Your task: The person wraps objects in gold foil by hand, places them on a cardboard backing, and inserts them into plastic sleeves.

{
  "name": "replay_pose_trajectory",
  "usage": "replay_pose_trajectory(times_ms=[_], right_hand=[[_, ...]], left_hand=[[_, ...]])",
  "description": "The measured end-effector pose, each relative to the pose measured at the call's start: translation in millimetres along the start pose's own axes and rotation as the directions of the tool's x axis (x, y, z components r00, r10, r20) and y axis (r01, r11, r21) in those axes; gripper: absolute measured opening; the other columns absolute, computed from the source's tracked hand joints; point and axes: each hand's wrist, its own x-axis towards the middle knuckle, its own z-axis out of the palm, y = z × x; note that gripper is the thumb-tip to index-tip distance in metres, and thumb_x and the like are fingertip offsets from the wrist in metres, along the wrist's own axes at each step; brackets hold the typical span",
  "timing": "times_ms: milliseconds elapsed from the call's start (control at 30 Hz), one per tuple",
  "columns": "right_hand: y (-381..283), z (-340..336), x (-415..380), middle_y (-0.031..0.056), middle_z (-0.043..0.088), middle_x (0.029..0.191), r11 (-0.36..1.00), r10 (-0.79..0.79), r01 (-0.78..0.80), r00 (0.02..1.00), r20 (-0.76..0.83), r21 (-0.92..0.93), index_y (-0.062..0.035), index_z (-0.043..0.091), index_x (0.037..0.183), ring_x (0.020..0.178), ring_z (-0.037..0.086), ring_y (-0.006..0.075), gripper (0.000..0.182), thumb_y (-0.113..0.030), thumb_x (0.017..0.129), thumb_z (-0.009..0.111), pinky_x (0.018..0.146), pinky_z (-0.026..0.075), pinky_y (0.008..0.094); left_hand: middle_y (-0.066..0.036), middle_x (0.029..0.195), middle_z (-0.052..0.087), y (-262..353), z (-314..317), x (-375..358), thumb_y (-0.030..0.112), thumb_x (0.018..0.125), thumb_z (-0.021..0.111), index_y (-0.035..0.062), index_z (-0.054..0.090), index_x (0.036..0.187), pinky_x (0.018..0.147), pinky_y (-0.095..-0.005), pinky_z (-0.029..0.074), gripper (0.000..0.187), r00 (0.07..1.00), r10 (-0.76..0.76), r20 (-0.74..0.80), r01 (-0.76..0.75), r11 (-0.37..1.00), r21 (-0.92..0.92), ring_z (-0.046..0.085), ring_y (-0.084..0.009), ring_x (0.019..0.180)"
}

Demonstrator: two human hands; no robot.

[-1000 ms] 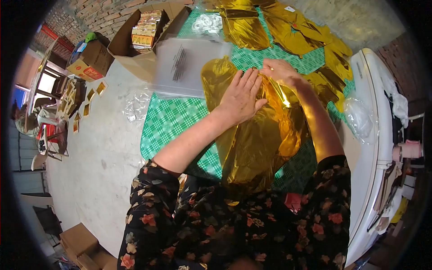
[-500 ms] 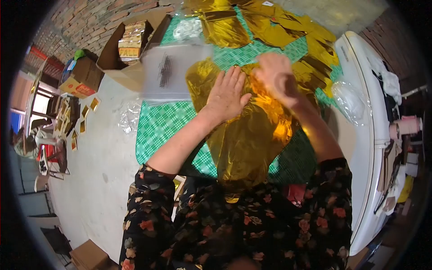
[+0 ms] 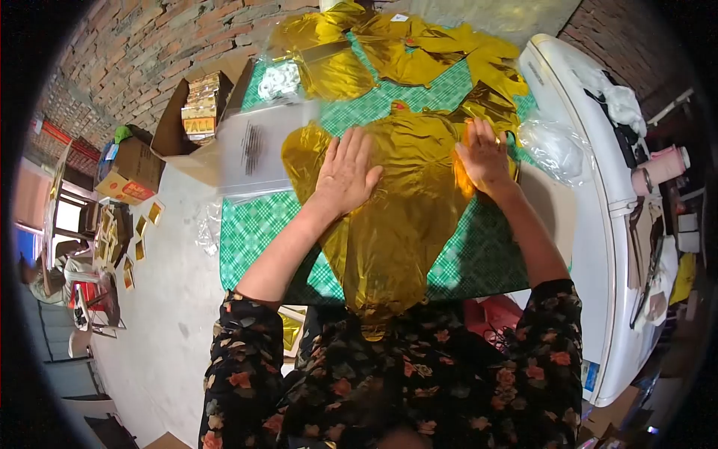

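A large gold foil sheet [image 3: 389,217], shaped like a flat balloon, lies across the green checkered cloth [image 3: 254,232] and hangs over the near edge. My left hand [image 3: 348,168] presses flat on its left part, fingers spread. Toward its right edge, my right hand [image 3: 485,157] rests on the foil with its fingers slightly apart; a bright orange reflection shows beside it. More gold foil pieces [image 3: 426,56] lie at the far side of the cloth. Clear plastic bags [image 3: 254,150] are stacked just left of the foil.
An open cardboard box [image 3: 168,127] with packs stands at the back left. A white appliance [image 3: 591,187] borders the table on the right, near a clear plastic bag [image 3: 555,151]. A person [image 3: 56,277] sits at the far left, beyond gold items on the floor.
My right hand has moved right and down onto the foil's right edge. The foil's right part lies flatter and wider. My left hand still presses on the foil. The camera view has shifted.
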Motion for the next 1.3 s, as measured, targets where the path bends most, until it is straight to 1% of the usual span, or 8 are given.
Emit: replay_pose_trajectory(times_ms=[300, 433, 533, 700, 867, 1033, 1167, 1300], right_hand=[[-5, -32, 53, 0.0135, 0.061, 0.132, 0.943, 0.306, -0.330, 0.911, 0.275, 0.043, -0.0080, 0.042, 0.159, 0.122, 0.058, 0.0336, 0.082, -0.046, 0.093, 0.071, 0.096, 0.049, 0.0560], [38, 40, 70, 0.0087, 0.065, 0.088, 0.938, 0.217, -0.271, 0.946, -0.241, -0.217, -0.0038, 0.067, 0.132, 0.078, 0.065, 0.0254, 0.061, -0.035, 0.081, 0.076, 0.059, 0.051, 0.0391], [79, 57, 94, 0.0142, 0.064, 0.079, 0.935, 0.323, -0.349, 0.913, 0.251, 0.067, -0.0009, 0.070, 0.116, 0.072, 0.066, 0.0328, 0.042, -0.026, 0.082, 0.070, 0.063, 0.054, 0.0466], [129, -39, 207, 0.0202, 0.076, 0.092, 0.809, 0.588, -0.588, 0.808, 0.017, -0.013, -0.0097, 0.067, 0.108, 0.089, 0.073, 0.0447, 0.024, -0.029, 0.100, 0.055, 0.073, 0.058, 0.0549], [175, -50, 268, 0.0230, 0.074, 0.109, 0.866, 0.498, -0.481, 0.810, -0.309, 0.137, -0.0171, 0.060, 0.124, 0.096, 0.072, 0.0459, 0.026, -0.029, 0.101, 0.057, 0.075, 0.056, 0.0571], [149, 33, 246, 0.0151, 0.062, 0.142, 0.868, 0.493, -0.496, 0.856, 0.153, -0.025, -0.0112, 0.055, 0.139, 0.136, 0.053, 0.0376, 0.043, -0.028, 0.100, 0.061, 0.103, 0.046, 0.0624], [113, 19, 211, 0.0156, 0.068, 0.122, 0.984, 0.179, -0.178, 0.983, 0.045, -0.033, -0.0077, 0.064, 0.127, 0.120, 0.062, 0.0361, 0.034, -0.020, 0.095, 0.061, 0.100, 0.051, 0.0536], [69, -19, 159, 0.0164, 0.070, 0.103, 0.984, -0.111, 0.058, 0.941, 0.319, 0.171, -0.0049, 0.070, 0.108, 0.100, 0.067, 0.0375, 0.021, -0.019, 0.095, 0.063, 0.091, 0.052, 0.0514]], left_hand=[[-0.024, 0.166, 0.035, 2, -8, 2, 0.044, 0.108, 0.047, -0.0033, 0.038, 0.157, 0.129, -0.0507, 0.019, 0.069, 0.998, -0.008, 0.058, 0.009, 1.000, -0.004, 0.028, -0.0379, 0.157], [-0.022, 0.166, 0.035, 1, -6, 1, 0.043, 0.105, 0.051, -0.0038, 0.039, 0.156, 0.129, -0.0514, 0.019, 0.071, 0.999, -0.006, 0.038, 0.006, 1.000, -0.004, 0.026, -0.0368, 0.158], [-0.023, 0.167, 0.034, 3, -10, 0, 0.043, 0.106, 0.050, -0.0041, 0.038, 0.157, 0.130, -0.0511, 0.018, 0.071, 0.999, -0.010, 0.053, 0.010, 1.000, -0.006, 0.026, -0.0369, 0.158], [-0.023, 0.167, 0.032, 5, -17, 2, 0.042, 0.107, 0.048, -0.0038, 0.036, 0.158, 0.130, -0.0509, 0.018, 0.070, 0.997, -0.008, 0.079, 0.007, 1.000, 0.011, 0.026, -0.0373, 0.158], [-0.023, 0.168, 0.032, 6, -23, 5, 0.041, 0.107, 0.049, -0.0035, 0.035, 0.159, 0.130, -0.0505, 0.017, 0.070, 0.992, -0.023, 0.127, 0.024, 1.000, 0.000, 0.025, -0.0364, 0.159], [-0.021, 0.169, 0.030, 7, -23, 3, 0.040, 0.107, 0.050, -0.0026, 0.033, 0.160, 0.131, -0.0497, 0.017, 0.071, 0.991, -0.019, 0.132, 0.018, 1.000, 0.012, 0.023, -0.0347, 0.159], [-0.020, 0.169, 0.030, 6, -21, 2, 0.041, 0.107, 0.050, -0.0022, 0.034, 0.160, 0.130, -0.0494, 0.017, 0.070, 0.992, -0.020, 0.124, 0.017, 1.000, 0.023, 0.024, -0.0343, 0.159], [-0.020, 0.168, 0.032, 6, -19, 1, 0.041, 0.107, 0.050, -0.0022, 0.035, 0.159, 0.130, -0.0494, 0.018, 0.070, 0.995, -0.014, 0.102, 0.011, 1.000, 0.024, 0.026, -0.0343, 0.158]])
